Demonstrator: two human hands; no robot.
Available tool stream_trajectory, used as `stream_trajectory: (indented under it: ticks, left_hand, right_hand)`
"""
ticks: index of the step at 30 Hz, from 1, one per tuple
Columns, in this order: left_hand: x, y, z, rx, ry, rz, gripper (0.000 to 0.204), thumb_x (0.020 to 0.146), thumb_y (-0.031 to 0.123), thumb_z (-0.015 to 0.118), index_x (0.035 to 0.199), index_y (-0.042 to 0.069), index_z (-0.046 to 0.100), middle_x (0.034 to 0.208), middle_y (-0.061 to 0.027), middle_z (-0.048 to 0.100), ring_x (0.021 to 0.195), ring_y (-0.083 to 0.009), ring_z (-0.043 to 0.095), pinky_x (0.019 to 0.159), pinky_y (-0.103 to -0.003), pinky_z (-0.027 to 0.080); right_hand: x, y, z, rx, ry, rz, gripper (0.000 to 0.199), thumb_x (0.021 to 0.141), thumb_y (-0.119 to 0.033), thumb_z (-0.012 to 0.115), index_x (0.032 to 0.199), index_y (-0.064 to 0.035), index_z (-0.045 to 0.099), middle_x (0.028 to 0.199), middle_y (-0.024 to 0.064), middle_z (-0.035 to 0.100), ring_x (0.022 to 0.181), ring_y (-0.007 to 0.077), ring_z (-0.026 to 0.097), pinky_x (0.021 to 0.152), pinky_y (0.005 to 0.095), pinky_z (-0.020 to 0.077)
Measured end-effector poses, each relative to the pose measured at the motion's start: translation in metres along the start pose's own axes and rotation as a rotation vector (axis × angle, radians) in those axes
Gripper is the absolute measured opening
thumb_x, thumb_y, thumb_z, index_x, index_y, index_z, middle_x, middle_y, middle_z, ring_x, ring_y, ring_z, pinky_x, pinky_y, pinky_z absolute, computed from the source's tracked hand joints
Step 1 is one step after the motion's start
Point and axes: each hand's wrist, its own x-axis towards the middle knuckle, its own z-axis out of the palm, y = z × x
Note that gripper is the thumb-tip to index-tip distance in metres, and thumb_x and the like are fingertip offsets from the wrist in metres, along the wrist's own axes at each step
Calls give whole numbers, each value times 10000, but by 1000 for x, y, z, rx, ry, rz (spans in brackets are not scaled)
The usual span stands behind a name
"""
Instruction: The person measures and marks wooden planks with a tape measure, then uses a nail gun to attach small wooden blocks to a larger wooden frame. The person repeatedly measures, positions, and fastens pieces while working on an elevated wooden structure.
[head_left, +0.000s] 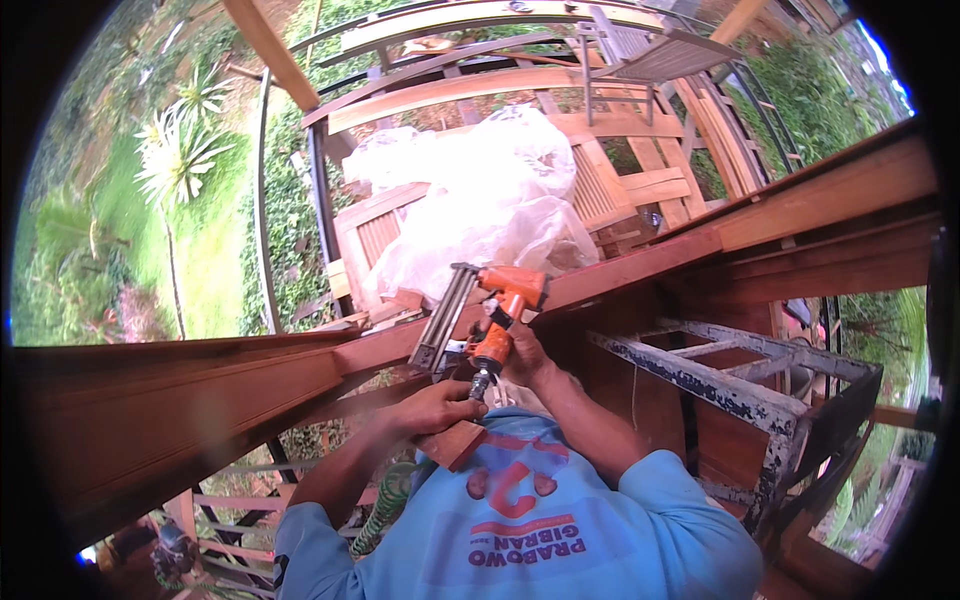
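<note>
- Two hands work at a long reddish-brown wooden beam.
- Right hand: grip closed around orange pneumatic nail gun, pressed against the beam.
- Left hand: grip clasping small reddish wooden block beneath the gun.

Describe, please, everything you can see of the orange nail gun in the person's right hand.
The orange nail gun has a glossy orange plastic-looking body with black parts, a long grey metal magazine slanting down to the left, and a metal hose fitting at the base of its handle. It is held tilted against the long reddish-brown wooden beam, nose toward the wood. The right hand wraps its handle in a closed grip; the left hand sits just below, holding a small wooden block.
</note>
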Motion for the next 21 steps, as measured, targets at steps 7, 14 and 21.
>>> stream_trajectory:
  ticks: [7, 14, 21]
  left_hand:
    - [62, -3, 4, -24, 145, -5, 527, 1145, 522, 587, 1055, 24, 731, 888, 28, 639, 835, -84, 566, 753, -325, 502]
    - [95, -12, 1, -328, 514, -4, 485, 1139, 474, 596, 1076, 24, 766, 875, 3, 696, 757, -80, 593, 674, -266, 456]
    - [132, -12, 3, -304, 656, -21, 243, 1063, 278, 643, 1026, 52, 725, 845, -14, 642, 767, -107, 583, 681, -281, 448]
  right_hand:
    - [-79, -88, -71, -103, 177, -414, 388, 955, -210, 777, 1292, -138, 598, 1076, 11, 649, 1011, 155, 678, 972, 368, 578]
    - [-95, -142, -181, -107, 505, -419, 265, 1015, -358, 784, 1118, -160, 639, 1017, 28, 672, 976, 187, 703, 937, 428, 596]
    - [-61, -137, -272, -22, 524, -392, 249, 1005, -224, 642, 1201, -74, 675, 1070, 47, 707, 986, 195, 714, 900, 376, 603]
